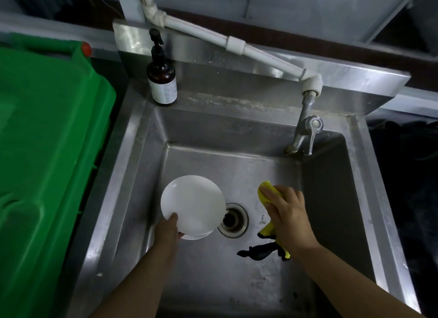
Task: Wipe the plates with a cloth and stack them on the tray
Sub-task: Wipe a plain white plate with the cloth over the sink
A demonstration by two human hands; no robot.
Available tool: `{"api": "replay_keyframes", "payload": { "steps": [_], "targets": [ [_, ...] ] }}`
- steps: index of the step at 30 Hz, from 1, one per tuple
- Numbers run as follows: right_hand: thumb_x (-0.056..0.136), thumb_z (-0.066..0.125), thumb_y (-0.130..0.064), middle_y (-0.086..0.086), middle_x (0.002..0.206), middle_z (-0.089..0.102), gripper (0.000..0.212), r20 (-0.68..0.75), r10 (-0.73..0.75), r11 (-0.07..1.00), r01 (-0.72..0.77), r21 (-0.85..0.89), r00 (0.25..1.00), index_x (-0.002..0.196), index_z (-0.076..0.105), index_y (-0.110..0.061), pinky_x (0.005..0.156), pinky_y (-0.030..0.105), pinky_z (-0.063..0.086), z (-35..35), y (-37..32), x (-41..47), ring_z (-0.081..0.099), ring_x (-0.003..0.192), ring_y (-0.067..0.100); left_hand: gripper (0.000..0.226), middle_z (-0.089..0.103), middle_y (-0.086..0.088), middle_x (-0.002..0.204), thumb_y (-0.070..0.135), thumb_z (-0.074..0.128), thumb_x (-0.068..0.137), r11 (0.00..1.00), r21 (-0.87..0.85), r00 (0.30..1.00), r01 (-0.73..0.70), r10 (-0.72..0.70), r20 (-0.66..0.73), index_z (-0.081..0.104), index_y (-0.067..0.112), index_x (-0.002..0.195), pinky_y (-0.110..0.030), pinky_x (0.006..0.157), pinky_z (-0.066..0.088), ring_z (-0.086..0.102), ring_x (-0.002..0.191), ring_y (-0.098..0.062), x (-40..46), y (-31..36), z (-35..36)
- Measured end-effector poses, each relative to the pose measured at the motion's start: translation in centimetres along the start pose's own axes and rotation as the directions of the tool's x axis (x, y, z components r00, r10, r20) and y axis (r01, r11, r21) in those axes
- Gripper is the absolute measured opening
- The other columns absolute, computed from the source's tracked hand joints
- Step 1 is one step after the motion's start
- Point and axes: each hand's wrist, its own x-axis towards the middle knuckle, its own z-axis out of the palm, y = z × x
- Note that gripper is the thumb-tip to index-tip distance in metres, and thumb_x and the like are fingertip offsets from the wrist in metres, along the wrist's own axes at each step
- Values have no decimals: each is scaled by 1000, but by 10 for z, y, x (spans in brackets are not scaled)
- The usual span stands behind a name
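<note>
Plates (193,205): white, left hand (167,231) gripping near rim, over sink (260,175). Cloth (266,194): yellow, clutched in right hand (288,219).

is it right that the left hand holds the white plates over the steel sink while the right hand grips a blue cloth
Not quite: the cloth is yellow with black trim, not blue. The head view shows the right hand gripping the yellow cloth, while the left hand holds the round white plates over the stainless steel sink, as you said.
</note>
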Motion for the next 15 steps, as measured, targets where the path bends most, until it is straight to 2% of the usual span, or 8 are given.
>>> {"api": "replay_keyframes", "payload": {
  "steps": [2,4,7,9,10,12,13,15],
  "targets": [
    [89,62,-3,15,117,57,36,-12,-23,1000,22,-5,1000,124,62,-9,84,33,39,-10,-6,-3,45,101,30,41,49,-17,135,15,49,98,997,51,997,-63,66,-42,44,8,138,-46,86,49,48,119,-38,-17,10,3],
    [90,61,-4,12,118,56,35,-27,-34,999,34,11,999,125,61,-10,84,31,37,-22,-14,-5,42,101,25,41,54,-16,131,24,49,98,974,152,984,-166,174,-45,47,9,136,-42,87,48,52,112,-35,-35,22,5],
    [93,57,-9,1,118,54,27,-37,-41,996,44,76,998,119,61,-13,83,27,35,-44,-29,-5,35,99,15,41,58,-12,123,34,49,97,879,309,926,-363,376,17,52,12,132,-35,85,43,54,105,-30,-72,45,9],
    [92,58,-11,-6,113,52,21,-77,-74,989,83,124,994,113,61,-15,82,30,38,-62,-41,-4,35,97,15,28,65,-7,110,36,48,97,754,411,850,-513,515,114,61,17,113,-35,82,46,57,96,-27,-102,61,10],
    [91,59,-12,-10,111,49,21,-103,-91,984,106,147,990,112,60,-16,83,32,40,-71,-46,-4,36,97,15,20,67,-3,96,36,49,96,685,445,803,-577,574,159,62,21,95,-34,75,47,59,89,-25,-118,68,12],
    [91,59,-13,-13,109,46,21,-155,-128,971,156,183,980,112,58,-15,83,38,45,-89,-56,-3,37,97,15,28,60,3,69,34,50,96,544,489,699,-682,682,216,51,20,71,-29,59,41,57,70,-20,-151,84,15],
    [91,59,-13,-13,109,46,22,-176,-148,964,182,195,973,113,57,-14,83,42,46,-98,-59,-3,37,97,16,31,56,2,64,35,49,96,476,506,649,-719,721,243,48,18,69,-27,55,37,54,64,-18,-168,91,17],
    [92,59,-11,-11,112,43,24,-224,-179,945,231,233,958,115,53,-13,83,48,47,-116,-65,-5,39,101,18,29,58,-2,65,37,47,96,337,538,551,-773,776,306,53,16,76,-24,55,36,54,63,-17,-204,103,19]
  ]
}}
